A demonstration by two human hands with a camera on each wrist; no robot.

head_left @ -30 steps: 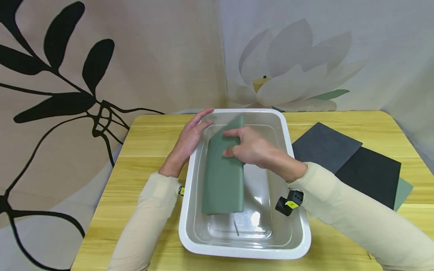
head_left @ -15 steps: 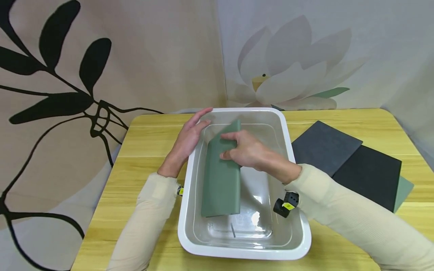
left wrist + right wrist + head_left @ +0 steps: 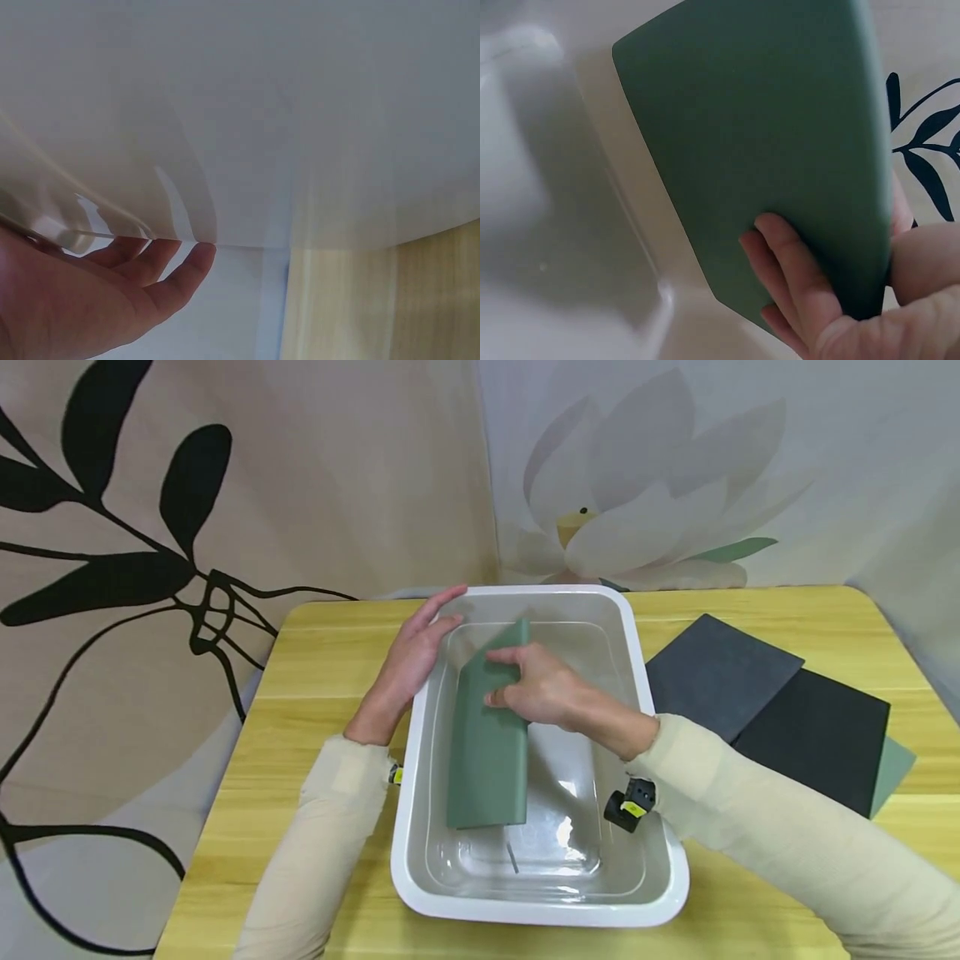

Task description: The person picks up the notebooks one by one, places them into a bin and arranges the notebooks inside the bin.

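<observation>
A smooth green mat (image 3: 487, 768) stands on its long side inside a white plastic tub (image 3: 540, 914), along the tub's left half. In the head view, my right hand (image 3: 546, 687) reaches over the tub's right rim and holds the mat near its far end. In the right wrist view, the fingers (image 3: 791, 255) lie along one face of the mat, with the thumb (image 3: 926, 262) at the opposite side. My left hand (image 3: 411, 660) grips the tub's upper left rim. In the left wrist view, its fingertips (image 3: 202, 255) touch the tub's outside from below.
Right of the tub, a dark grey mat (image 3: 720, 672), a black mat (image 3: 813, 735) and a second green mat (image 3: 892, 772) overlap on the wooden table (image 3: 330, 660). A thin grey streak (image 3: 512, 857) shows on the tub's floor. A printed cloth wall rises behind.
The green mat and my right hand have shifted slightly left within the tub. My left hand keeps its place on the rim. The head view has tilted a little.
</observation>
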